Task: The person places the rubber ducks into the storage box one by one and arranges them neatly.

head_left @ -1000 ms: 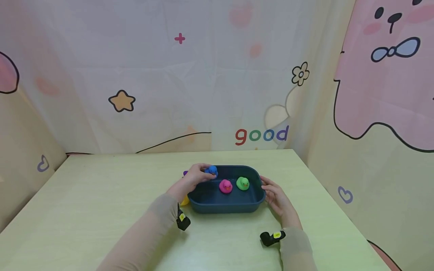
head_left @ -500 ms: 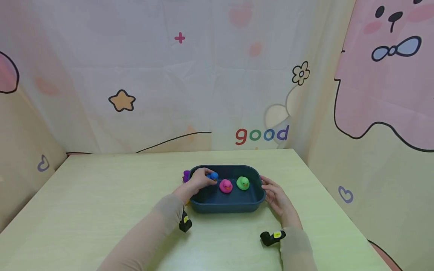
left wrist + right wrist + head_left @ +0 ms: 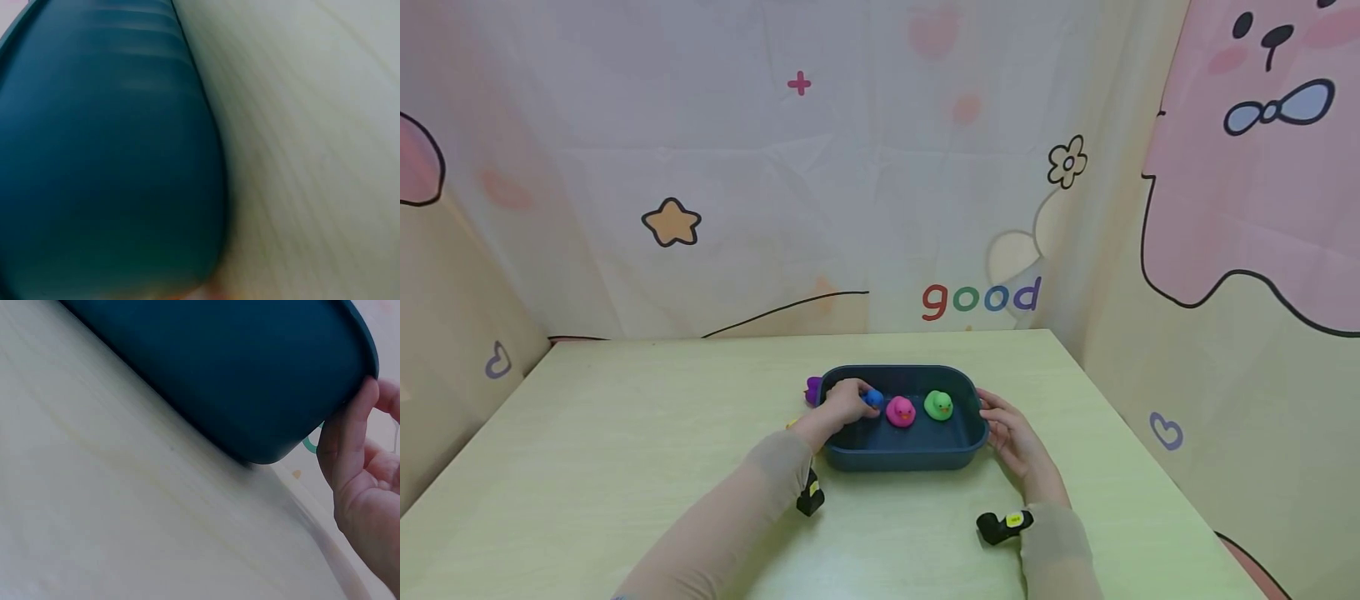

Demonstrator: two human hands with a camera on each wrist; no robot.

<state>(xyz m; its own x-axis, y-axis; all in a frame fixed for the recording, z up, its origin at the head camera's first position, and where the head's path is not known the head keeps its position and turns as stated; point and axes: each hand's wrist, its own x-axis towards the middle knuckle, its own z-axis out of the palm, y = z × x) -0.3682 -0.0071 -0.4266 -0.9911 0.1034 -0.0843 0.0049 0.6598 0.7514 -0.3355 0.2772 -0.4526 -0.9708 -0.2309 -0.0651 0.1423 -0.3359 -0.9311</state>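
The person's left hand (image 3: 848, 402) reaches inside a dark blue tub (image 3: 901, 460), fingers pinching a blue rubber duck (image 3: 876, 399) near the tub's left end. The right hand (image 3: 1013, 442), well apart from it, rests its fingers against the tub's right end. Between them, a pink duck (image 3: 901, 412) and a green duck (image 3: 938, 406) sit in the tub, which stands nearer the far right corner of the table (image 3: 647, 450). Just outside its left end, a purple toy (image 3: 812, 391) shows partly.
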